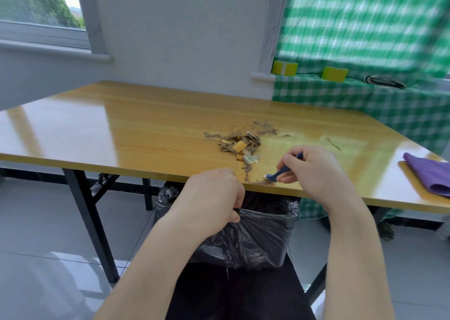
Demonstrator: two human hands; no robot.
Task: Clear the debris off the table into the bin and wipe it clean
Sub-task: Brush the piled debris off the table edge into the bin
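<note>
A heap of brown paper scraps, crumbs and small wrappers, the debris, lies on the wooden table right of centre, with a trail of crumbs running to the front edge. My right hand holds a small blue scraper with its blade on the table edge among the crumbs. My left hand grips the rim of a bin lined with a black bag, held just below that edge. A folded purple cloth rests at the table's right end.
Black table legs stand to the left of the bin. Behind the table's right side a green checked cloth covers a ledge holding two yellow-green tape rolls and a coiled cable. Grey tiled floor lies below.
</note>
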